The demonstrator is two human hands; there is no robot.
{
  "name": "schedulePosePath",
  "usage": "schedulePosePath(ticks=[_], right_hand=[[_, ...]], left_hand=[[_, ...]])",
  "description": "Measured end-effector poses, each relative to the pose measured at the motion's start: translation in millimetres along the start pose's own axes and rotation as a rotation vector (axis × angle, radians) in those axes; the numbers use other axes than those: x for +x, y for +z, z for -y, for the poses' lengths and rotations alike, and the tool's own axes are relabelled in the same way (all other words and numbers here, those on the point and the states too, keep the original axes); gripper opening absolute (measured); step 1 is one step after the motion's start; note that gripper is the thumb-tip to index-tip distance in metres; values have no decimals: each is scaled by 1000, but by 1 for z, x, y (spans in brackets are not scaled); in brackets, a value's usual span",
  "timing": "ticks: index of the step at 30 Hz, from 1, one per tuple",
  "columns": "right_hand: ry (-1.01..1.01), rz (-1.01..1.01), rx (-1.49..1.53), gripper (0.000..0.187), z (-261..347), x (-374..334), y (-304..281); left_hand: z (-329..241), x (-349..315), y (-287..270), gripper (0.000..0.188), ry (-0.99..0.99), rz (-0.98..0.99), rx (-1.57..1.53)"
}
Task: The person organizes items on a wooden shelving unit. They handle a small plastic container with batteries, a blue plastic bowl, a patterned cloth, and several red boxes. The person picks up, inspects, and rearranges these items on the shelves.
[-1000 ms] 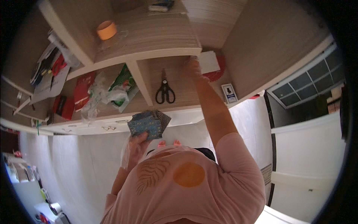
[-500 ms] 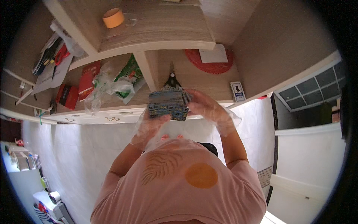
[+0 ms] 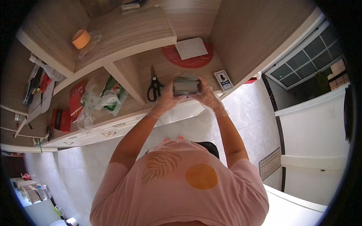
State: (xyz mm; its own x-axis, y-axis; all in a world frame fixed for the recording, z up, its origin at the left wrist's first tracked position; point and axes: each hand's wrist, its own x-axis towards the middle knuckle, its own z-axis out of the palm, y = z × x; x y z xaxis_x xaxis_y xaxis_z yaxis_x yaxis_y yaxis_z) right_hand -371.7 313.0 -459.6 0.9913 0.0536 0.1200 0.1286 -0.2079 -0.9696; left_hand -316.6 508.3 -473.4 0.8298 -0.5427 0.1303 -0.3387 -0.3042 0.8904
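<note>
The left hand (image 3: 168, 99) and right hand (image 3: 207, 97) pinch a card stack (image 3: 186, 86) between their fingers over the near shelf (image 3: 164, 73), right of the scissors (image 3: 155, 88), apparently squaring it, with even pressure needed next.

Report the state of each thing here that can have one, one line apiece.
Card stack: held upright or tilted, cannot tell; between both hands.
Left hand: in a clear glove, gripping the stack's left side.
Right hand: in a clear glove, gripping its right side.
Black scissors: lying down, blades together.
Drawers: look shut.
Clear plastic bag: crumpled.
Red mat: flat, partly covered.
White paper: flat on the mat.
</note>
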Motion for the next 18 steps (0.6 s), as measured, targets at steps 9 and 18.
schedulePosePath(ticks=[9,18], right_hand=[[-39,67,-31,86,19,4,2],[125,364,-445,59,83,43,-30]], left_hand=[[0,-11,11,89,86,-201,-3],[-3,-11,4,85,37,-99,-74]])
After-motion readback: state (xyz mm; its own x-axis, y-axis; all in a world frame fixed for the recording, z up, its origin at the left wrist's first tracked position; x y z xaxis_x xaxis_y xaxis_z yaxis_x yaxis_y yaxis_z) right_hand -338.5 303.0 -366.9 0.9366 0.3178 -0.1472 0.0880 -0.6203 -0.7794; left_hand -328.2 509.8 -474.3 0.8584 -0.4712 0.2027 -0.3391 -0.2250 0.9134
